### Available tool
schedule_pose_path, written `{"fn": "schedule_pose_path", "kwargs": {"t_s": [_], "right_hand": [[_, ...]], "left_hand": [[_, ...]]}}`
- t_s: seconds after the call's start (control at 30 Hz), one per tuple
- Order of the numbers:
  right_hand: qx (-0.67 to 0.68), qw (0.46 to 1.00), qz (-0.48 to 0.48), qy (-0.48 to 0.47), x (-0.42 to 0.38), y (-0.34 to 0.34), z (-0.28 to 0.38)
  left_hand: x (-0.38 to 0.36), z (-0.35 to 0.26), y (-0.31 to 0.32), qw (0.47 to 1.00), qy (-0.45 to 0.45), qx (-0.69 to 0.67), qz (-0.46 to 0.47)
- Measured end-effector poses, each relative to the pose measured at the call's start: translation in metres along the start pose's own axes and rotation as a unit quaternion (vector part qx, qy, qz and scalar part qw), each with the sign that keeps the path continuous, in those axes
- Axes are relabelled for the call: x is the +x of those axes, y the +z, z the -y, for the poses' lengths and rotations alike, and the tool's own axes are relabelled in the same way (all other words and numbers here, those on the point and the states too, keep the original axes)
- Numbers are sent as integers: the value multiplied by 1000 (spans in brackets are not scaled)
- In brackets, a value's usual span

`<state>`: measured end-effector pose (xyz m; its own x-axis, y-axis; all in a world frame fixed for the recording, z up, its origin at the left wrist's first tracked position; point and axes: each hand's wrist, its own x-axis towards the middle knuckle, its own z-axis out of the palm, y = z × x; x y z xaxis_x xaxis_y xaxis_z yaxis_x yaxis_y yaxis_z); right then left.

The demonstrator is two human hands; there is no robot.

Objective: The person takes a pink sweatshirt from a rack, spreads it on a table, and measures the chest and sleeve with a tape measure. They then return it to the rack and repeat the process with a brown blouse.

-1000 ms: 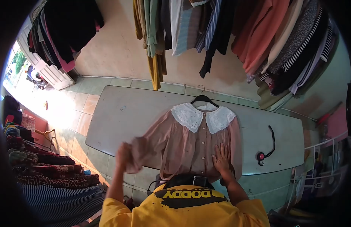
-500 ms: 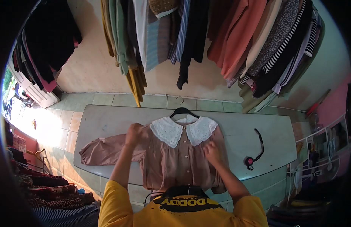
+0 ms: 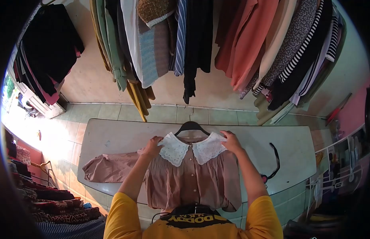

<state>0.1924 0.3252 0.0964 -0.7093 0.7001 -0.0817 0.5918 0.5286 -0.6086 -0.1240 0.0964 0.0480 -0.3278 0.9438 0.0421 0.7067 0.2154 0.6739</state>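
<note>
Blouse (image 3: 173, 179), on hanger (image 3: 191, 126), laid on table (image 3: 113, 135)

Left hand (image 3: 154, 145) and right hand (image 3: 231, 142): each pinching one side of the white collar (image 3: 171, 153); risk, as judged: uneven pulling could skew the collar or slip the blouse off the hanger; count: one blouse, one hanger, two hands, one table, one black strap (image 3: 277, 159)
</note>
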Motion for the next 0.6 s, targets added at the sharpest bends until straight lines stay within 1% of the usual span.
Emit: {"fn": "schedule_pose_path", "kwargs": {"t_s": [0.03, 0.1, 0.13, 0.2, 0.23, 0.27, 0.3, 0.33, 0.37, 0.4, 0.43, 0.47, 0.5, 0.53, 0.57, 0.6], "right_hand": [[1, 1000, 0, 2, -13, -13, 14], [0, 998, -30, -51, -37, -31, 34], [0, 998, -31, -49, -44, -33, 33], [-35, 991, 42, -118, -59, -43, 23], [-36, 992, 41, -117, -66, -50, 23], [72, 986, 112, -96, -74, -60, 27], [178, 964, 182, -75, -80, -67, 30], [177, 965, 180, -75, -84, -73, 32], [272, 934, 230, -6, -87, -78, 33], [362, 888, 275, 62, -89, -81, 33], [381, 878, 282, 63, -86, -81, 28], [380, 879, 281, 62, -82, -79, 25], [391, 882, 254, 65, -77, -76, 23], [403, 884, 228, 69, -70, -72, 21], [401, 885, 227, 67, -61, -65, 13], [345, 913, 206, 65, -51, -54, 3]], "left_hand": [[-5, -14, -6, 1000, 0, 0, 2], [-18, -49, -19, 991, -44, -86, -98], [-23, -57, -28, 991, -43, -86, -95], [-30, -68, -45, 997, 60, -11, -36], [-33, -70, -53, 997, 62, -12, -35], [-37, -72, -62, 991, 121, 26, -46], [-39, -75, -71, 980, 179, 63, -57], [-42, -84, -81, 980, 181, 63, -58], [-44, -94, -93, 994, 88, -40, 42], [-43, -100, -100, 980, -7, -142, 141], [-39, -101, -102, 980, -5, -142, 140], [-34, -101, -103, 978, -23, -127, 166], [-31, -101, -103, 974, -41, -112, 192], [-26, -95, -98, 975, -40, -112, 190], [-17, -82, -87, 978, -33, -86, 186], [-9, -69, -74, 981, -27, -60, 182]]}}
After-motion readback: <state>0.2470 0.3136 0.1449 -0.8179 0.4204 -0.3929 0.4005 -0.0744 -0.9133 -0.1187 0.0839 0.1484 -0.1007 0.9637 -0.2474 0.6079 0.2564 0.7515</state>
